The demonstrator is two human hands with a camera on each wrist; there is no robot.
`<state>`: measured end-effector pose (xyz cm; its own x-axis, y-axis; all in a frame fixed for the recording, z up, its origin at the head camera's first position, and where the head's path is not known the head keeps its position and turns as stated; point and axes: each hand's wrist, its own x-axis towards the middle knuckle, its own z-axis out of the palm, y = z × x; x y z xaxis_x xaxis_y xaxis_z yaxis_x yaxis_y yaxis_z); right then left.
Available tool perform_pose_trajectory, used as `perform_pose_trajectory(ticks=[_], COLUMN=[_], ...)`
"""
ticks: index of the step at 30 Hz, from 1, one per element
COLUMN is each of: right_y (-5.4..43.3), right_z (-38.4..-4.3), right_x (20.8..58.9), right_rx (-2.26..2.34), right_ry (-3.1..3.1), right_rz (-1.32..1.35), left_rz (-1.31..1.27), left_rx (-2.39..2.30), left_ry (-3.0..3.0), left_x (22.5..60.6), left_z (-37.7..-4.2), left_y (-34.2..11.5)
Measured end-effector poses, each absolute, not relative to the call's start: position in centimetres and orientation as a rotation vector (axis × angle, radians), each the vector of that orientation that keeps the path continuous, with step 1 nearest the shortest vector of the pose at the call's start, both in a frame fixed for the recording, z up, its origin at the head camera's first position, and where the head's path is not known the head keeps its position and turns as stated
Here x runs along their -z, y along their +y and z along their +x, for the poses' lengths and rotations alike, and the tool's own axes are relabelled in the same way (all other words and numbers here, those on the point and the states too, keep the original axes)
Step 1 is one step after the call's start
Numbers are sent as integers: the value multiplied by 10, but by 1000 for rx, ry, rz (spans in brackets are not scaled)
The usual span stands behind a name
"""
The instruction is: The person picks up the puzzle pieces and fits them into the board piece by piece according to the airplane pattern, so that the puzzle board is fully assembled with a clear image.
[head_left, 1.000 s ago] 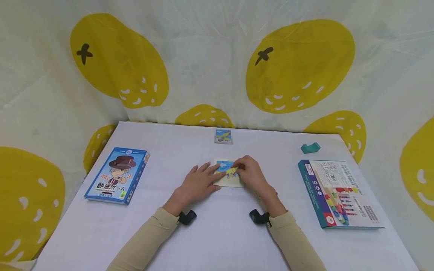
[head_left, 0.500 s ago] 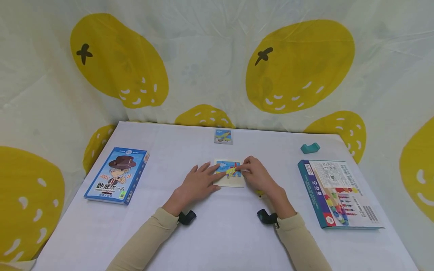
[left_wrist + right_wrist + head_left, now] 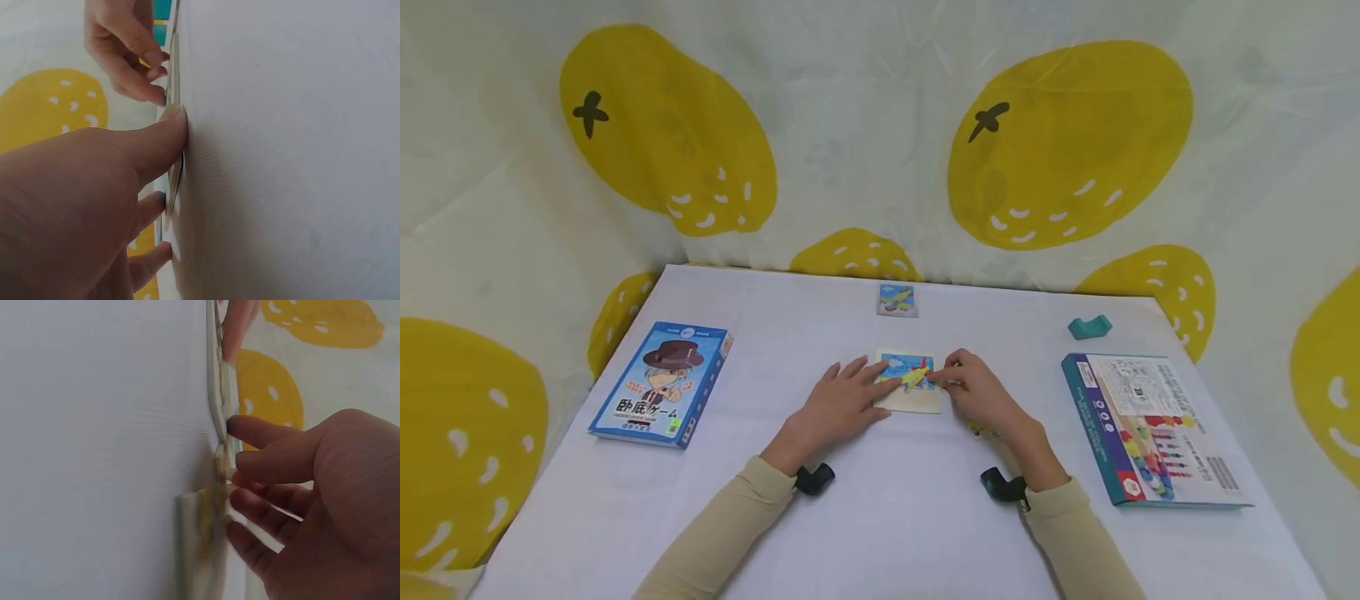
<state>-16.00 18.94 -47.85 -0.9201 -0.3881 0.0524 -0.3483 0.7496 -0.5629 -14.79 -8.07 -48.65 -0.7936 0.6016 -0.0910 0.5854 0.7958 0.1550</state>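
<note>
Near the middle of the table lies a small cream puzzle board (image 3: 913,404) bearing a blue, yellow and red aeroplane picture (image 3: 895,367). My left hand (image 3: 842,400) lies spread over the board's left side, a fingertip on the yellow aeroplane and the thumb at the near edge. In the left wrist view that thumb (image 3: 159,140) presses the board's edge. From the right, my right hand (image 3: 977,392) touches the red part of the picture with its fingertips. Its extended index finger (image 3: 256,430) meets the board's edge in the right wrist view; the touched part is mostly hidden.
Behind the board lies a small card (image 3: 897,300) with a similar aeroplane. A blue game box (image 3: 662,383) is at left. On the right are a teal-edged box (image 3: 1157,429) and a teal curved block (image 3: 1089,327). A fruit-patterned curtain (image 3: 865,125) hangs behind the table.
My right hand has shifted slightly right and uncovered the picture's red part; its earlier pinch at the aeroplane has become a fingertip touch. The left hand stays in place.
</note>
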Motion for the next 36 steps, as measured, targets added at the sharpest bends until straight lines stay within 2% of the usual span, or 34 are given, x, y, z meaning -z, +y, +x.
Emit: perform_pose_trajectory(ticks=[14,27,36], right_y=[201,191,194], right_z=[-157,-154,-156], right_x=[470,467,469], right_rx=[886,865,897], right_ry=[2816,2755,2745], right_rz=[-343,-130,-65], left_rz=[963,971,967], left_rx=[-309,-431,-442], left_ry=[2792,2743,2735], left_x=[487,482,483], left_z=[-155,-158,-159], left_y=[-92,-99,-100])
